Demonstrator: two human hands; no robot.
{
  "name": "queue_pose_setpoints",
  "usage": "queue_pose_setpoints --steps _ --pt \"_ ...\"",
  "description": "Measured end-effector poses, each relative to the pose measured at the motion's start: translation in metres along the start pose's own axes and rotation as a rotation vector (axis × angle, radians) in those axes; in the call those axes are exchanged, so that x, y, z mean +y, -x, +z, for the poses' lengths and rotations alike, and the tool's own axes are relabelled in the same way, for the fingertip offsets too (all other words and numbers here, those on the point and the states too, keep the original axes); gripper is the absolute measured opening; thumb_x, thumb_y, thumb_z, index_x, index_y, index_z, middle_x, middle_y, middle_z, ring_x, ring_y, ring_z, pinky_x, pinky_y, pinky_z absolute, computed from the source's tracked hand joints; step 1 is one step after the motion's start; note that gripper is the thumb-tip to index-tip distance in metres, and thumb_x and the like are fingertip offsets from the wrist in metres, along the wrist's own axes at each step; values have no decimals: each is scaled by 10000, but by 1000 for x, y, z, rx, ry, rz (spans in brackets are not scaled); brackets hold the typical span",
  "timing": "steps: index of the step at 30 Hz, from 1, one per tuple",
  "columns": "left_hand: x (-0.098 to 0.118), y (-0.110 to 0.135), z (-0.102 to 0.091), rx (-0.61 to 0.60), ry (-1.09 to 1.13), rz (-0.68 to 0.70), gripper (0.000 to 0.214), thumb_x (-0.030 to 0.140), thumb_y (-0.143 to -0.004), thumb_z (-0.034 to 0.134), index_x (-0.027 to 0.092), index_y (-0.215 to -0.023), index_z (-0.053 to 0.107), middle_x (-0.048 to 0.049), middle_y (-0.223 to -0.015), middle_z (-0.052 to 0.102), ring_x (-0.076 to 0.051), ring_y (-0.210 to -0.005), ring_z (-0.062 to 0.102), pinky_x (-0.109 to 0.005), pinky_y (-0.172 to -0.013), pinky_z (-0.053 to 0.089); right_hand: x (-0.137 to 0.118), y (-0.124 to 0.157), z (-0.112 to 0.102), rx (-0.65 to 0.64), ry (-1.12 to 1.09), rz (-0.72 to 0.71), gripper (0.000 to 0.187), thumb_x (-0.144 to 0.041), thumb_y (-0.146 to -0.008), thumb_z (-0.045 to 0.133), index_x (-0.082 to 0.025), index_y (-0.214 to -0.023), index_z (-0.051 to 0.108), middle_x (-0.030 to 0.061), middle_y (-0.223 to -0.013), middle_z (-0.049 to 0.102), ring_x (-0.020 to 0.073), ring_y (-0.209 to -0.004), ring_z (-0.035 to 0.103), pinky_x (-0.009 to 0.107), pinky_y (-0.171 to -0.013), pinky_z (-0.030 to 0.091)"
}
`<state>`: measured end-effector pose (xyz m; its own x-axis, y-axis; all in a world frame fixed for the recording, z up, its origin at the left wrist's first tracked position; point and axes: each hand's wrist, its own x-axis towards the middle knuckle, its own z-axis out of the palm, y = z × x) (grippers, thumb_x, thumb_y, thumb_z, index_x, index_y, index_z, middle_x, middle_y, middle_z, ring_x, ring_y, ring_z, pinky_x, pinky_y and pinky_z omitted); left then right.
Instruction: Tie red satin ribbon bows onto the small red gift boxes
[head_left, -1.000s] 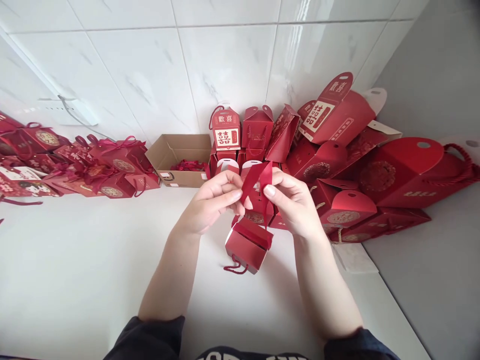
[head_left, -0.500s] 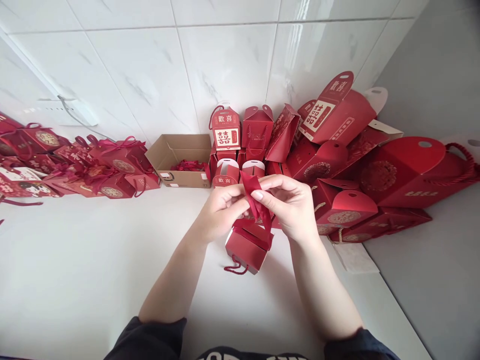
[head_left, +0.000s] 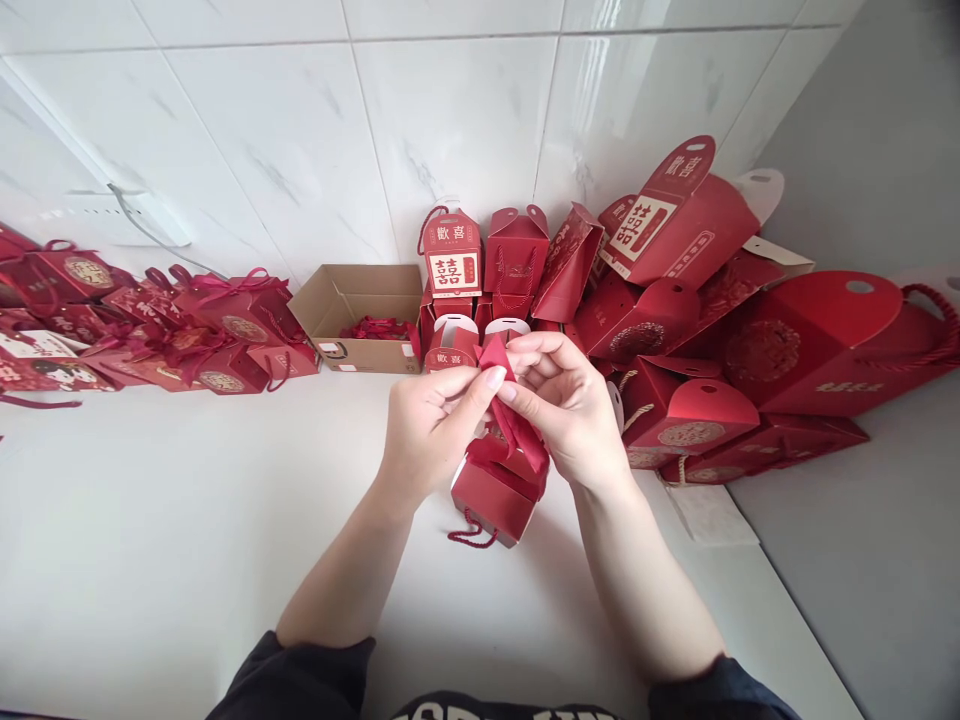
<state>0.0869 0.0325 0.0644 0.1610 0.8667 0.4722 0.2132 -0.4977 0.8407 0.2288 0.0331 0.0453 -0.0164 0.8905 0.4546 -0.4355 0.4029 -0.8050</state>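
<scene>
A red satin ribbon (head_left: 517, 432) is pinched between both hands in the middle of the view. My left hand (head_left: 435, 425) is closed, its thumb and fingers on the ribbon's folded upper part. From the other side, my right hand (head_left: 566, 405) grips the same ribbon with thumb and forefinger, its other fingers curled. Just beneath them, a small red gift box (head_left: 495, 495) lies tilted on the white table, with the ribbon's lower end against its top. A twisted red cord handle (head_left: 471, 532) hangs off the box's near side. Where ribbon meets box is partly hidden.
An open cardboard carton (head_left: 375, 355) with red ribbons inside stands at the back. Red gift boxes with bows (head_left: 240, 310) are heaped on the left. More red boxes (head_left: 690, 240) are stacked at the right, beside a grey panel (head_left: 885, 480). A tiled wall (head_left: 262, 130) closes the back.
My left thumb has moved up and right onto the ribbon, close to my right thumb. The ribbon's top is now folded to a point. The box has stayed in place.
</scene>
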Motion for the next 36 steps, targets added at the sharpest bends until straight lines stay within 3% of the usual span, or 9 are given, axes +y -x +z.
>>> queue_pose_setpoints --steps 5,10,14,17,23,29,36 --pt "-1 -2 -1 65 47 -8 366 397 -897 620 163 -618 653 8 -585 613 -119 -572 609 -245 -562 591 -2 -1 1 36 66 72 150 -244 -811 766 -227 -854 623 -18 -838 644 104 -789 620 237 -760 546" --pt "-1 -4 -2 110 -58 58 360 354 -912 615 171 -604 639 22 -533 565 -90 -499 548 -213 -490 497 -4 -1 0 48 121 84 158 -272 -815 762 -217 -838 615 1 -902 665 121 -835 630 257 -774 533" --pt "-1 -8 -4 120 -103 140 356 314 -921 608 176 -593 614 3 -601 591 -107 -596 551 -239 -568 462 -5 0 0 9 197 154 173 -320 -839 734 -204 -796 613 -4 -806 652 113 -737 600 245 -679 500" --pt "-3 -10 -5 92 -80 109 382 328 -924 602 174 -575 581 1 -605 590 -113 -608 543 -254 -598 448 -6 1 0 15 213 168 188 -335 -845 726 -202 -784 608 -8 -756 640 116 -699 589 251 -642 482" --pt "-5 -11 -7 103 -36 39 431 370 -915 612 167 -537 570 11 -538 536 -98 -536 472 -260 -563 403 -6 0 0 -7 139 148 194 -294 -843 730 -199 -770 578 18 -929 682 133 -791 627 283 -702 497" --pt "-6 -12 -7 95 9 -15 409 392 -905 622 170 -561 630 28 -479 461 -82 -487 409 -248 -503 368 -1 0 0 -23 195 165 228 -296 -814 762 -202 -742 566 -4 -777 639 130 -732 590 276 -672 458" --pt "-7 -14 -9 72 62 -35 298 405 -836 702 180 -641 717 21 -521 537 -85 -504 446 -241 -493 391 1 -1 0 -17 194 137 261 -350 -786 783 -205 -733 572 -6 -745 636 146 -762 623 292 -720 491"
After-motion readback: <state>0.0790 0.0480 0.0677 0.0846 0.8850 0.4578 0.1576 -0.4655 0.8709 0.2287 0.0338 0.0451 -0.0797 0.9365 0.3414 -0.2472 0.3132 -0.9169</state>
